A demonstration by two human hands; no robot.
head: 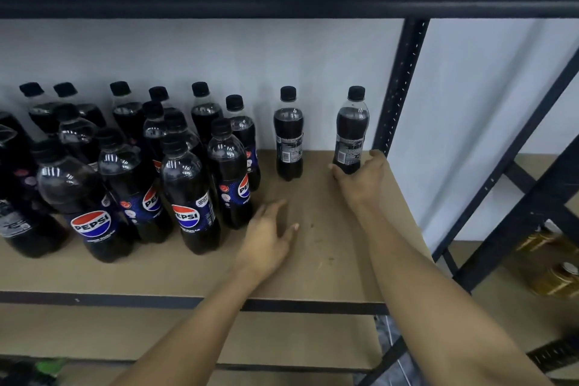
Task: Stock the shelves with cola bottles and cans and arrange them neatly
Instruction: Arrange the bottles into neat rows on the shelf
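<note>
Here right hand (360, 180) grips cola bottle (351, 131); left hand (266, 238) relaxed.

The right hand (360, 180) grips a cola bottle (351, 130) at the shelf's (329, 244) back right corner; the left hand (266, 238) lies open on the board.

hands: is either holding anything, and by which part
The right hand grips the rightmost bottle around its lower body, near the base. The left hand holds nothing.
</note>
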